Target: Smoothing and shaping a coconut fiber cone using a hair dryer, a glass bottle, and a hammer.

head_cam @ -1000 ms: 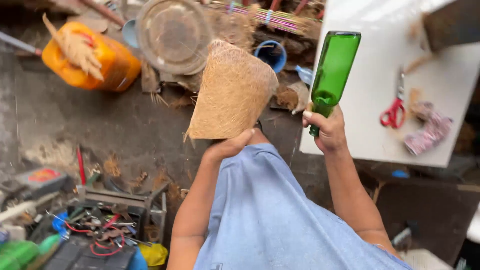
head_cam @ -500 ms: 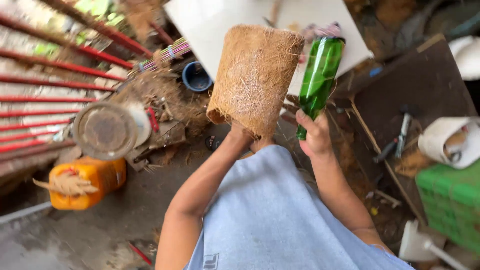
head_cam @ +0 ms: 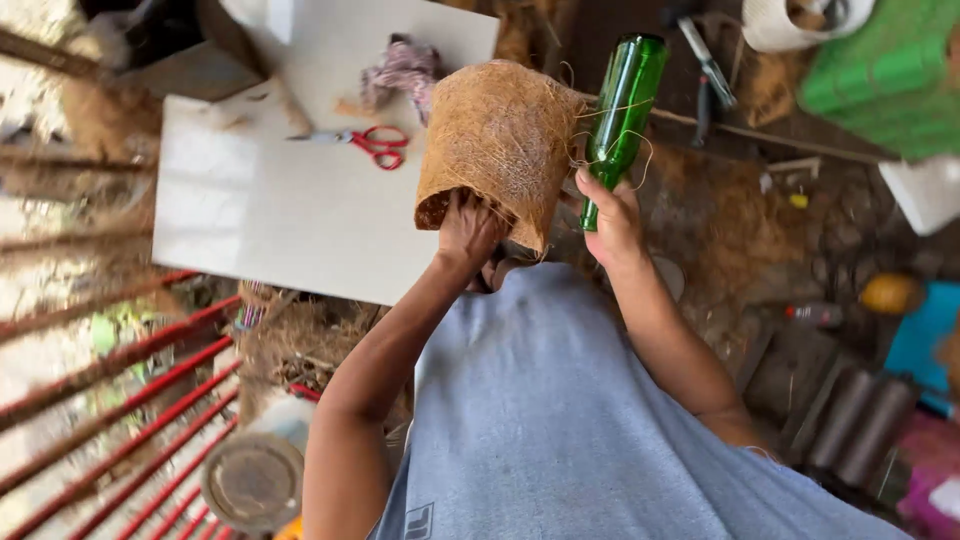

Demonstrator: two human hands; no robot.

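Two hands are raised above the lap: the left hand (head_cam: 470, 228) grips the lower edge of a brown coconut-fibre sheet (head_cam: 502, 140), the right hand (head_cam: 612, 215) is closed round a green glass bottle (head_cam: 622, 110), which touches the sheet's right edge. Behind, the white counter (head_cam: 270, 220) carries red-handled scissors (head_cam: 372, 143) near its far edge; its near half lies bare.

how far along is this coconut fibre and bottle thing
Done: the brown fibre sheet is already curled into a loose tube. In hand: the left hand grips its lower edge, and the right hand holds the green glass bottle by its narrow end, beside the sheet. Left: the bottle is bare, with only loose strands across it, and the red-handled scissors and cord bundle lie on the white board.
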